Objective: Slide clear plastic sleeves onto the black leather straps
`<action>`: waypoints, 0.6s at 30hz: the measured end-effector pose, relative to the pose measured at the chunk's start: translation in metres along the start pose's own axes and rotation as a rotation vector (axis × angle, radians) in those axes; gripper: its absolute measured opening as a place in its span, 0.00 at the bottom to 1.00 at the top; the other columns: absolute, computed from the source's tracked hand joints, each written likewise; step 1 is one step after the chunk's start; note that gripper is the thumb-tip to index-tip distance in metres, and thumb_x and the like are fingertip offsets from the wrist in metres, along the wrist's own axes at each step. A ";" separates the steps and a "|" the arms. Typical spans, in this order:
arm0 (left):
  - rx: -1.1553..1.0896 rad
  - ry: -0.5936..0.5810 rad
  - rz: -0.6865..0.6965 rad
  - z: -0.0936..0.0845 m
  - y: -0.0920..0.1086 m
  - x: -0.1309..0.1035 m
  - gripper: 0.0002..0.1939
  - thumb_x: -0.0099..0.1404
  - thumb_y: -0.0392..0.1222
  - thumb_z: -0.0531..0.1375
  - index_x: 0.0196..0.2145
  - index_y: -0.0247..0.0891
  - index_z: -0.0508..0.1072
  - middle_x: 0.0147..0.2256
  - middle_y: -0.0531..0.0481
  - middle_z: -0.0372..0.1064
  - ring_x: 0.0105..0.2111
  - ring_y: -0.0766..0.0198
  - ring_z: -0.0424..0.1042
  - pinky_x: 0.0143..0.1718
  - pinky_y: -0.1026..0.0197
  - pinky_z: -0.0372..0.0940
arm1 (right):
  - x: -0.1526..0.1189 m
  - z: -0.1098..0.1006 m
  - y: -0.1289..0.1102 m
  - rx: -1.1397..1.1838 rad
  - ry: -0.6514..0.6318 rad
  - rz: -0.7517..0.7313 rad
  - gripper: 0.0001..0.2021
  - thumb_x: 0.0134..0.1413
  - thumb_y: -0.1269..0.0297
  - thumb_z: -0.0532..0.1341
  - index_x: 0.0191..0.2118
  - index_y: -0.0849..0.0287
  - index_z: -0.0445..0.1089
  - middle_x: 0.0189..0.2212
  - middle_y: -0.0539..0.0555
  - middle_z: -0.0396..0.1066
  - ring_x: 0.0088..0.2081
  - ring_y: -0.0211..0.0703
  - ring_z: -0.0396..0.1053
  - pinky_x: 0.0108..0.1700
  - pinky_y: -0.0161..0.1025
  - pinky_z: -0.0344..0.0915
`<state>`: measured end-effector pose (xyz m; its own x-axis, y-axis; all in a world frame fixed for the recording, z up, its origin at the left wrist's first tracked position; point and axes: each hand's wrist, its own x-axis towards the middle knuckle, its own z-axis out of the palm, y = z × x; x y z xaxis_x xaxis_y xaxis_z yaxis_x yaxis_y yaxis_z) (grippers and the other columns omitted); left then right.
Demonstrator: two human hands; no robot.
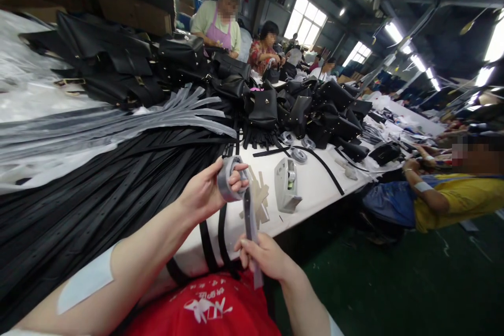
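Note:
A black strap in a greyish clear plastic sleeve [226, 180] is wound into a coil in my left hand [205, 189], with fingers through the coil's middle. The strap's free end hangs down from the coil, and my right hand [264, 256] pinches it near its lower tip. Both hands are in front of my red apron [205, 307], above the near edge of the white table [311, 209]. Just beyond the coil, several beige strips [258, 197] lie in a loose pile. To their right stands a grey tape dispenser [286, 185].
Long black straps [98, 210] cover the table's left side, with plastic-sleeved straps [157, 118] across them. Several coiled straps [298, 155] lie behind the dispenser. Black bags [263, 107] are heaped farther back. Co-workers sit or stand beyond, and a person in yellow [460, 199] is at right.

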<state>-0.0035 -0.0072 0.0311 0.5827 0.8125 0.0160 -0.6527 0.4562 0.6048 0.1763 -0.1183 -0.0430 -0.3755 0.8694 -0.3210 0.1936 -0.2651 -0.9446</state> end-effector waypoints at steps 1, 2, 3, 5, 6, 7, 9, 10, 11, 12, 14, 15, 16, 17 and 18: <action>0.102 0.037 0.073 0.001 -0.006 0.001 0.22 0.71 0.51 0.48 0.45 0.29 0.71 0.25 0.52 0.64 0.27 0.64 0.68 0.43 0.56 0.66 | 0.002 0.006 -0.002 0.085 -0.098 0.034 0.24 0.59 0.44 0.54 0.38 0.64 0.69 0.21 0.49 0.68 0.17 0.31 0.61 0.20 0.29 0.57; 0.262 0.063 0.137 0.000 -0.015 0.001 0.21 0.70 0.52 0.50 0.45 0.31 0.71 0.28 0.50 0.66 0.30 0.62 0.69 0.42 0.55 0.66 | 0.003 0.012 -0.005 0.176 -0.180 0.052 0.24 0.57 0.43 0.56 0.38 0.64 0.69 0.21 0.50 0.69 0.17 0.32 0.63 0.19 0.29 0.58; 0.468 0.076 0.193 -0.002 -0.025 0.000 0.20 0.69 0.54 0.51 0.43 0.33 0.70 0.30 0.49 0.68 0.32 0.60 0.69 0.42 0.55 0.65 | 0.003 0.016 -0.009 0.269 -0.238 0.051 0.24 0.56 0.43 0.57 0.38 0.64 0.68 0.21 0.51 0.71 0.17 0.34 0.66 0.19 0.29 0.60; 0.919 0.025 0.263 -0.009 -0.043 -0.007 0.19 0.69 0.54 0.50 0.38 0.36 0.70 0.32 0.47 0.69 0.34 0.58 0.68 0.42 0.55 0.64 | 0.001 0.019 -0.018 0.445 -0.272 -0.007 0.22 0.56 0.47 0.58 0.38 0.65 0.69 0.20 0.51 0.71 0.16 0.35 0.67 0.20 0.31 0.62; 1.112 -0.044 0.272 -0.013 -0.051 -0.012 0.18 0.70 0.53 0.48 0.37 0.36 0.69 0.33 0.46 0.69 0.34 0.58 0.67 0.42 0.55 0.63 | 0.000 0.018 -0.022 0.524 -0.263 -0.052 0.20 0.57 0.49 0.58 0.37 0.66 0.69 0.18 0.51 0.71 0.15 0.35 0.65 0.21 0.32 0.63; 1.260 -0.123 0.271 -0.017 -0.056 -0.017 0.18 0.70 0.51 0.46 0.37 0.37 0.68 0.34 0.45 0.69 0.34 0.57 0.67 0.42 0.55 0.63 | -0.002 0.017 -0.025 0.596 -0.247 -0.093 0.19 0.58 0.51 0.58 0.35 0.66 0.70 0.16 0.49 0.69 0.13 0.34 0.63 0.22 0.33 0.64; 1.435 -0.241 0.282 -0.023 -0.061 -0.026 0.17 0.71 0.48 0.43 0.40 0.37 0.67 0.36 0.44 0.70 0.35 0.56 0.68 0.41 0.55 0.62 | -0.005 0.015 -0.030 0.728 -0.218 -0.136 0.16 0.58 0.56 0.57 0.34 0.66 0.70 0.12 0.46 0.64 0.10 0.31 0.57 0.24 0.34 0.65; 1.491 -0.265 0.286 -0.025 -0.062 -0.030 0.17 0.71 0.47 0.43 0.40 0.37 0.67 0.37 0.43 0.70 0.35 0.56 0.68 0.40 0.55 0.62 | -0.007 0.015 -0.032 0.788 -0.214 -0.135 0.14 0.58 0.58 0.56 0.34 0.66 0.70 0.11 0.43 0.62 0.09 0.30 0.53 0.24 0.34 0.64; 1.541 -0.263 0.280 -0.025 -0.062 -0.033 0.16 0.70 0.46 0.43 0.40 0.38 0.67 0.36 0.44 0.70 0.34 0.55 0.69 0.39 0.56 0.62 | -0.009 0.014 -0.033 0.840 -0.214 -0.124 0.13 0.58 0.59 0.56 0.35 0.65 0.71 0.10 0.42 0.59 0.09 0.29 0.50 0.24 0.33 0.63; 1.583 -0.245 0.259 -0.026 -0.061 -0.035 0.16 0.70 0.46 0.44 0.37 0.38 0.68 0.34 0.44 0.70 0.32 0.56 0.69 0.36 0.57 0.61 | -0.010 0.013 -0.034 0.880 -0.210 -0.110 0.13 0.59 0.60 0.55 0.35 0.65 0.71 0.10 0.41 0.57 0.08 0.28 0.47 0.23 0.32 0.62; 1.626 -0.186 0.188 -0.026 -0.059 -0.037 0.15 0.69 0.45 0.46 0.32 0.39 0.68 0.28 0.48 0.69 0.27 0.58 0.68 0.30 0.60 0.59 | -0.011 0.009 -0.036 0.896 -0.181 -0.100 0.20 0.62 0.53 0.50 0.36 0.64 0.71 0.10 0.40 0.55 0.08 0.29 0.44 0.22 0.33 0.61; 1.615 -0.151 0.153 -0.026 -0.059 -0.038 0.15 0.69 0.46 0.46 0.29 0.40 0.67 0.25 0.49 0.67 0.25 0.59 0.66 0.29 0.61 0.57 | -0.010 0.005 -0.036 0.860 -0.124 -0.113 0.25 0.63 0.48 0.46 0.37 0.64 0.71 0.10 0.41 0.54 0.08 0.30 0.44 0.22 0.34 0.61; 1.584 -0.112 0.130 -0.027 -0.058 -0.038 0.16 0.68 0.47 0.47 0.27 0.40 0.66 0.23 0.51 0.66 0.24 0.60 0.65 0.27 0.62 0.56 | -0.007 -0.002 -0.036 0.788 -0.025 -0.139 0.30 0.63 0.44 0.42 0.37 0.63 0.71 0.10 0.41 0.54 0.08 0.31 0.46 0.23 0.35 0.62; 1.528 -0.071 0.113 -0.029 -0.057 -0.038 0.17 0.68 0.48 0.48 0.25 0.40 0.65 0.22 0.51 0.65 0.23 0.61 0.65 0.27 0.63 0.55 | -0.002 -0.010 -0.035 0.667 0.117 -0.165 0.33 0.62 0.41 0.38 0.37 0.63 0.70 0.10 0.43 0.55 0.09 0.33 0.49 0.24 0.37 0.63; 1.452 -0.026 0.092 -0.031 -0.056 -0.038 0.19 0.68 0.50 0.47 0.23 0.40 0.64 0.21 0.52 0.64 0.22 0.62 0.64 0.26 0.64 0.55 | 0.004 -0.020 -0.033 0.468 0.289 -0.167 0.34 0.62 0.41 0.36 0.37 0.63 0.70 0.12 0.45 0.58 0.11 0.35 0.54 0.26 0.38 0.64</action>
<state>-0.0040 -0.0524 -0.0282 0.5852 0.8043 0.1030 0.3579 -0.3701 0.8573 0.1864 -0.0978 -0.0119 -0.0910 0.9765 -0.1952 -0.2936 -0.2136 -0.9318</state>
